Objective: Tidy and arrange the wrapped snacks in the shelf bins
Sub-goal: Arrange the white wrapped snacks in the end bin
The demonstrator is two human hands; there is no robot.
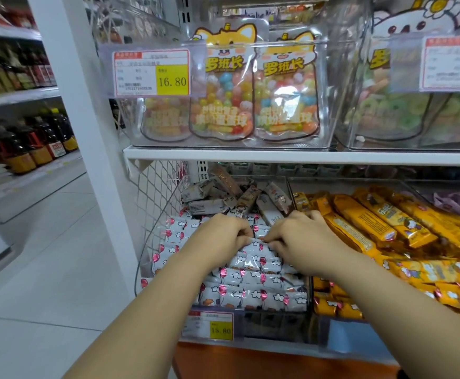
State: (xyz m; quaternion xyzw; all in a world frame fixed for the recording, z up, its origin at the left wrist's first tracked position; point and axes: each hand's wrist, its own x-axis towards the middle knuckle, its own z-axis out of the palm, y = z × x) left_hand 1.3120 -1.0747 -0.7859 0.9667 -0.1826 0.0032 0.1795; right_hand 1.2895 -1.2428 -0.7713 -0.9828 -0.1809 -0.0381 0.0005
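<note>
Far left, a wire mesh panel [155, 192] closes off the shelf end, so there's no room to sweep anything out that way. Next along, the balloon-print snacks [250, 285] fill the front of a clear bin [272, 321] in rough rows, piled high.

The left hand [223, 233] has its fingers curled, pinching one end of a white pack [256, 244] that lies on top of the pile, approx mid-bin. The right hand [302, 242] pinches the other end the same way.

Judging by looks, the pkts are light, w/ slick, crinkly film; can't tell how fragile the contents are. Prob. best held by the crimped end seals or the short sides, not squeezed in the middle. Slick wrappers on a heap will likely slide, esp. toward the front wall.

Behind the hands, grey-brown packs [223, 192] lie jumbled at the back. Headroom there is tight under the upper shelf edge [278, 155].

To the right, a clear divider [289, 186] separates off the yellow packs [373, 222]. They're heaped close beside the right wrist, so there's little room that side w/o nudging them. The most open room is up & back toward the person.
</note>
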